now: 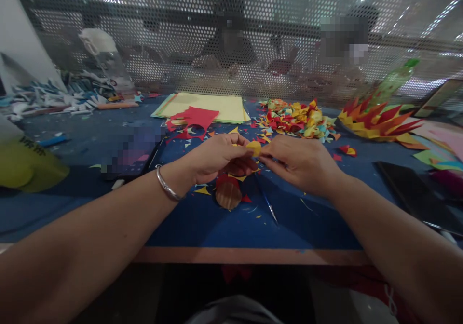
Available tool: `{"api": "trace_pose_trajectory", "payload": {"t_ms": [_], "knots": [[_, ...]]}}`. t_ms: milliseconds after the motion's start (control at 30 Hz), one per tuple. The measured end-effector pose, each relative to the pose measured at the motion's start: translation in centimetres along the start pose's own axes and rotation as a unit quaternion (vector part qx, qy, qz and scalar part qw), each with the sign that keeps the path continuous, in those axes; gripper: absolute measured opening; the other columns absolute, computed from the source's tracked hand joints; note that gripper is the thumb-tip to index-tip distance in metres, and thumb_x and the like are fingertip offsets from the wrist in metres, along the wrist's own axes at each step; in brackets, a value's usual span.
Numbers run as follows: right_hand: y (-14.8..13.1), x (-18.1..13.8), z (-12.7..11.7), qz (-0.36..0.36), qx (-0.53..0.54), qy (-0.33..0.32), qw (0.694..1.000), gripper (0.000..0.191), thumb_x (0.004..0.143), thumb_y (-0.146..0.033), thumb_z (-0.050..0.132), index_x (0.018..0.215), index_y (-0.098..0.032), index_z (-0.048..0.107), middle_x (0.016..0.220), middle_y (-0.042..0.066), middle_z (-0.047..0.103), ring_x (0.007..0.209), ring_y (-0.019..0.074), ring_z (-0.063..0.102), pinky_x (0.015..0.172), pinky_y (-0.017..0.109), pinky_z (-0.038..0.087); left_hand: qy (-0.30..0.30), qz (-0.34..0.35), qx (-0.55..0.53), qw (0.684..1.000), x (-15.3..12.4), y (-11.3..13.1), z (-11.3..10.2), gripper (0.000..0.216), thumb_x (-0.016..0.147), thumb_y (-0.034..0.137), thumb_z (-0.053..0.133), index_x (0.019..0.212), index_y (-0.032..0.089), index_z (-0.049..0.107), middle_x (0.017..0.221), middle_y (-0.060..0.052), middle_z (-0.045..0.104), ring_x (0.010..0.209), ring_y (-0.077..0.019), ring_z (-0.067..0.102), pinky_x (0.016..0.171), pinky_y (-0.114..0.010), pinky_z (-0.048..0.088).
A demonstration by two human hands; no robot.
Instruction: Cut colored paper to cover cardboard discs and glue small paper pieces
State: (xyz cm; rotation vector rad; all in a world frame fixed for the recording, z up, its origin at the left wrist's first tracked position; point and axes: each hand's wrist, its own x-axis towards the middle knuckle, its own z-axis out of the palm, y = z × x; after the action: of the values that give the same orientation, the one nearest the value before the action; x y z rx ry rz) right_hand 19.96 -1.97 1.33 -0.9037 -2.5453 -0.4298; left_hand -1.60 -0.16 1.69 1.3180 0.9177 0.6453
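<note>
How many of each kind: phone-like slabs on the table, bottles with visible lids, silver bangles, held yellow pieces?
Phone-like slabs: 2 (left slab, right slab)
Lidded bottles: 2 (white-lidded bottle, green-capped bottle)
Silver bangle: 1
Held yellow piece: 1 visible
Total: 6

Blue-topped bench [213, 232]. Clock centre: small yellow paper piece [254, 148], between left hand [224, 156] and right hand [302, 162]. At 11 o'clock, stacked pale-yellow rectangular paper sheets [213, 101]; 2, heaped multicoloured folded paper pieces [298, 120]; 7, round brown disc [228, 197]; 10, white-lidded clear bottle [114, 67].

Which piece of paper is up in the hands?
The small yellow piece, between the left hand and right hand; the cut red sheet and paper stack lie beyond them.
</note>
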Motion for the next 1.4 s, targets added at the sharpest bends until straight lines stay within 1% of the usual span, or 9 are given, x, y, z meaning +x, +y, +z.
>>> {"api": "trace_pose_trajectory", "payload": {"t_ms": [67, 200, 367, 633, 833, 967, 1100, 1200, 1400], "knots": [[0.0, 0.1, -0.1, 0.014, -0.003, -0.045, 0.999, 0.029, 0.103, -0.029, 0.041, 0.095, -0.018, 0.067, 0.088, 0.007, 0.071, 0.082, 0.0184, 0.064, 0.068, 0.028, 0.04, -0.006, 0.013, 0.165, 0.986, -0.5, 0.6, -1.1, 0.012, 0.091, 0.03, 0.06, 0.093, 0.019, 0.057, 0.072, -0.003, 0.073, 0.055, -0.0129, 0.064, 0.054, -0.023, 0.045], [-0.3, 0.3, -0.2, 0.032, -0.011, -0.149, 0.988, 0.025, 0.101, -0.027, 0.043, 0.095, -0.018, 0.065, 0.092, 0.008, 0.071, 0.085, 0.0194, 0.063, 0.066, 0.028, 0.037, 0.027, 0.094, 0.518, 0.85, -1.6, 1.7, -3.6, 0.024, 0.08, 0.039, 0.07, 0.07, 0.018, 0.066, 0.062, -0.002, 0.066, 0.05, -0.011, 0.053, 0.05, -0.025, 0.031], [-0.8, 0.6, -0.2, 0.061, -0.016, -0.245, 0.967, 0.021, 0.099, -0.024, 0.046, 0.097, -0.018, 0.066, 0.096, 0.007, 0.07, 0.083, 0.0188, 0.064, 0.062, 0.028, 0.032, -0.003, 0.041, 0.563, 0.826, -2.2, 1.6, -3.5, 0.022, 0.07, 0.043, 0.076, 0.07, 0.021, 0.073, 0.062, -0.001, 0.066, 0.053, -0.0141, 0.054, 0.049, -0.026, 0.028], [-0.9, 0.7, -0.4, 0.069, 0.003, -0.245, 0.967, 0.021, 0.099, -0.03, 0.048, 0.096, -0.018, 0.066, 0.093, 0.005, 0.071, 0.081, 0.0189, 0.064, 0.061, 0.029, 0.03, -0.037, 0.055, 0.59, 0.804, -2.1, 0.8, -3.0, 0.015, 0.077, 0.029, 0.062, 0.082, 0.021, 0.073, 0.075, -0.002, 0.071, 0.063, -0.0158, 0.058, 0.055, -0.026, 0.033], [-0.6, 0.5, -0.3, 0.072, 0.032, -0.227, 0.971, 0.024, 0.099, -0.033, 0.048, 0.097, -0.018, 0.067, 0.093, 0.006, 0.072, 0.082, 0.0198, 0.065, 0.065, 0.028, 0.035, -0.053, 0.043, 0.576, 0.815, -1.9, 0.9, -2.8, 0.012, 0.076, 0.023, 0.058, 0.075, 0.02, 0.069, 0.068, -0.002, 0.066, 0.057, -0.0147, 0.053, 0.051, -0.027, 0.028], [-0.4, 0.4, -0.3, 0.074, 0.049, -0.187, 0.978, 0.021, 0.097, -0.027, 0.05, 0.097, -0.017, 0.068, 0.096, 0.007, 0.074, 0.085, 0.0197, 0.066, 0.069, 0.027, 0.038, 0.007, 0.075, 0.524, 0.849, -1.7, 1.3, -3.0, 0.009, 0.077, 0.022, 0.058, 0.069, 0.02, 0.063, 0.06, 0.001, 0.061, 0.052, -0.012, 0.05, 0.05, -0.026, 0.031], [-0.4, 0.3, -0.3, 0.075, 0.073, -0.109, 0.988, 0.023, 0.097, -0.029, 0.05, 0.096, -0.016, 0.069, 0.09, 0.007, 0.073, 0.075, 0.0166, 0.063, 0.066, 0.026, 0.039, 0.105, 0.114, 0.394, 0.906, -1.1, 1.2, -3.2, 0.004, 0.076, 0.02, 0.06, 0.073, 0.02, 0.057, 0.061, 0.001, 0.064, 0.055, -0.0124, 0.06, 0.052, -0.024, 0.041], [-0.5, 0.1, -0.3, 0.067, 0.08, -0.04, 0.994, 0.024, 0.098, -0.031, 0.052, 0.101, -0.016, 0.07, 0.088, 0.006, 0.073, 0.074, 0.0158, 0.063, 0.065, 0.026, 0.04, 0.121, 0.111, 0.271, 0.949, -0.6, 0.9, -2.7, 0.008, 0.075, 0.016, 0.063, 0.075, 0.02, 0.056, 0.061, 0.001, 0.064, 0.055, -0.0123, 0.063, 0.054, -0.025, 0.049], [-0.7, 0.0, -0.4, 0.05, 0.072, 0.007, 0.996, 0.025, 0.097, -0.03, 0.056, 0.114, -0.015, 0.068, 0.094, 0.006, 0.073, 0.072, 0.0147, 0.063, 0.067, 0.026, 0.045, 0.145, 0.118, 0.151, 0.971, -0.4, 0.8, -2.3, 0.019, 0.076, 0.009, 0.067, 0.092, 0.016, 0.062, 0.074, -0.002, 0.067, 0.062, -0.0115, 0.063, 0.056, -0.024, 0.054]]}}
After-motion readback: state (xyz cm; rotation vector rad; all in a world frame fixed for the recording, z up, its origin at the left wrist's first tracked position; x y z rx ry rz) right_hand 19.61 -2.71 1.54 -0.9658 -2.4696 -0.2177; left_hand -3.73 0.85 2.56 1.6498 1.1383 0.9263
